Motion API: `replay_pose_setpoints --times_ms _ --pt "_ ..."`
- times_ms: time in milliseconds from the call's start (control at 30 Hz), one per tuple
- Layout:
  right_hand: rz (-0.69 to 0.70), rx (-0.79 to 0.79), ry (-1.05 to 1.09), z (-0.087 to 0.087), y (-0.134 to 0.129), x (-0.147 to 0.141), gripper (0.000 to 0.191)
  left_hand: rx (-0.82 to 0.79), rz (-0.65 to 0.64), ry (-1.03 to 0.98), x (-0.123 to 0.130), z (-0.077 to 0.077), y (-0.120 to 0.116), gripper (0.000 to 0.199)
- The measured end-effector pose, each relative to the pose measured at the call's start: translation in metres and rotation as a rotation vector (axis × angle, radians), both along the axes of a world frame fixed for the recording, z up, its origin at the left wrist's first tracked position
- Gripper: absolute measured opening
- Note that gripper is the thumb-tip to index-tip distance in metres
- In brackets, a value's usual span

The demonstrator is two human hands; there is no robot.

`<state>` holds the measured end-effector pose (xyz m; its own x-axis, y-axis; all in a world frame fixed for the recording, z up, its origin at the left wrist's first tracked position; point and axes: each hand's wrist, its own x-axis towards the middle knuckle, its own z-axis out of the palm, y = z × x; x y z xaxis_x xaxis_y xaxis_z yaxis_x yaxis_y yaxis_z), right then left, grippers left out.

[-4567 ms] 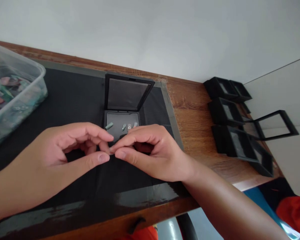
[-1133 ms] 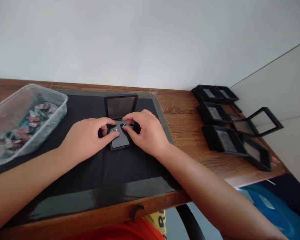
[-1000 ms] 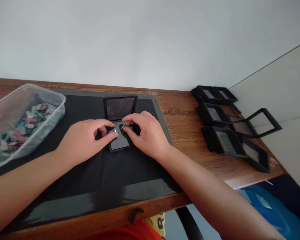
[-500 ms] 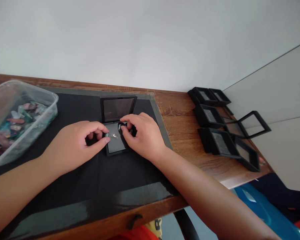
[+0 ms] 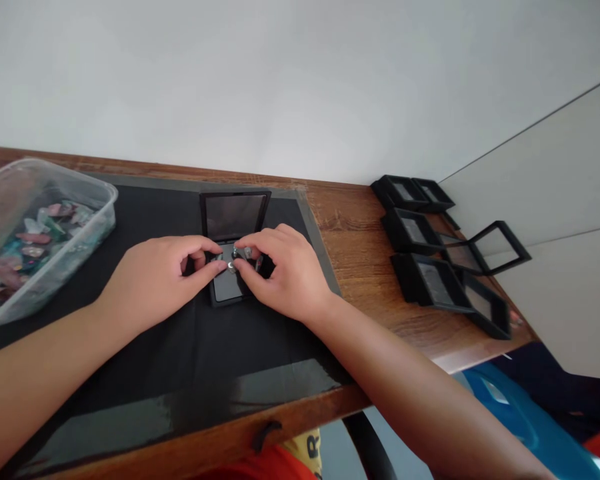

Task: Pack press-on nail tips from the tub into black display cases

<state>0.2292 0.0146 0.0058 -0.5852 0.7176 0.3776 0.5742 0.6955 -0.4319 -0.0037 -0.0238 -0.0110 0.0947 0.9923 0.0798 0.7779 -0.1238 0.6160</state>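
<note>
A black-framed display case (image 5: 229,291) lies unfolded on the black mat, its windowed lid (image 5: 235,218) standing up at the back. Over the case's lower half, my right hand (image 5: 287,275) pinches a small shiny silvery piece (image 5: 235,253) between thumb and fingers; its exact kind is too small to tell. A tiny silver crescent-like piece (image 5: 231,266) shows at the fingertips, between the two hands. My left hand (image 5: 163,280) is at the case's left side with thumb and forefinger drawn together, and whatever they may grip is hard to make out.
A clear plastic tub (image 5: 93,207) of coloured stones (image 5: 35,238) stands at the left. Several black display cases (image 5: 435,283) are stacked on the wooden table (image 5: 353,233) at the right, one with its frame (image 5: 500,247) raised. A pale wall (image 5: 280,87) rises behind.
Both hands have come closer together over the case. My right fingertips have moved left and slightly down, beside the tiny silver piece. My left fingertips have moved right.
</note>
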Motion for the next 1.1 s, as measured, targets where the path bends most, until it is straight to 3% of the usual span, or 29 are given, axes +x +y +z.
replay_pose_setpoints --times_ms 167,533,767,1100 --pt "0.122 -0.058 -0.017 0.001 0.001 0.004 0.008 0.012 0.006 0.009 0.001 0.0 0.002 0.042" --pt "0.036 0.009 -0.03 -0.006 0.007 -0.006 0.01 -0.002 0.03 -0.009 -0.001 -0.002 0.004 0.045" --pt "-0.087 0.006 -0.042 -0.004 0.007 -0.003 0.018 -0.01 0.041 -0.011 0.0 0.0 0.004 0.047" --pt "-0.124 0.044 -0.113 -0.007 0.006 -0.008 0.025 0.029 0.026 0.006 0.002 -0.003 0.001 0.051"
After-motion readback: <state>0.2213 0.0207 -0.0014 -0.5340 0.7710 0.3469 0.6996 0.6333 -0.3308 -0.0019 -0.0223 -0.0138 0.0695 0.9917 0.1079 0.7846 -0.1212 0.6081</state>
